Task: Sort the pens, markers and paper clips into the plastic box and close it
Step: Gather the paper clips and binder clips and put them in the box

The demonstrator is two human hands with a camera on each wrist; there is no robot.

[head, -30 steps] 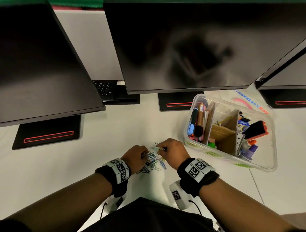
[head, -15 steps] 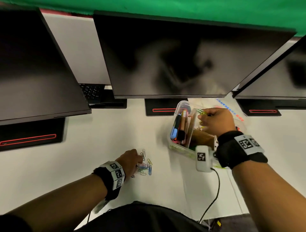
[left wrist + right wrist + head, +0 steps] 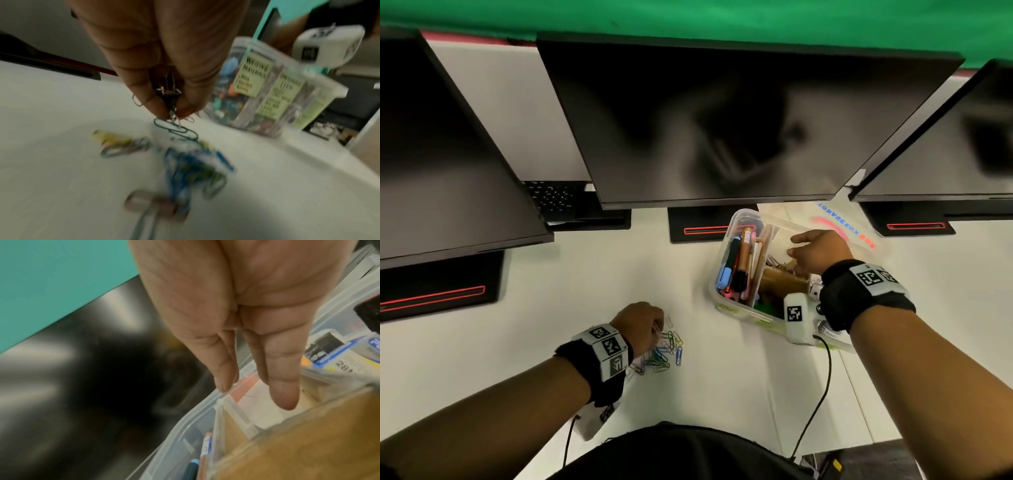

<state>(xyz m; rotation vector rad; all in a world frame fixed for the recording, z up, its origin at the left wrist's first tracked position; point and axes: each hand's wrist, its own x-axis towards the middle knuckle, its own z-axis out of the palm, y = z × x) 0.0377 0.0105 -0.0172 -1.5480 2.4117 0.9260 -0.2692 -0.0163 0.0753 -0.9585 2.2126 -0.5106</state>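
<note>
Emptied right hand (image 3: pixel 820 251) spreads over clear plastic box (image 3: pixel 726 303); left hand (image 3: pixel 164 65) pinches wiry clips (image 3: pixel 174 116).

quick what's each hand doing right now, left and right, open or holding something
Left hand: pinching several small metal paper clips above the pile.
Right hand: open, fingers straight, empty, over the clear plastic box.

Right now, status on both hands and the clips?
Left hand pinching paper clips over the pile on the desk. Right hand open, empty, above the plastic box. Box lidless. Nothing in the way.
</note>
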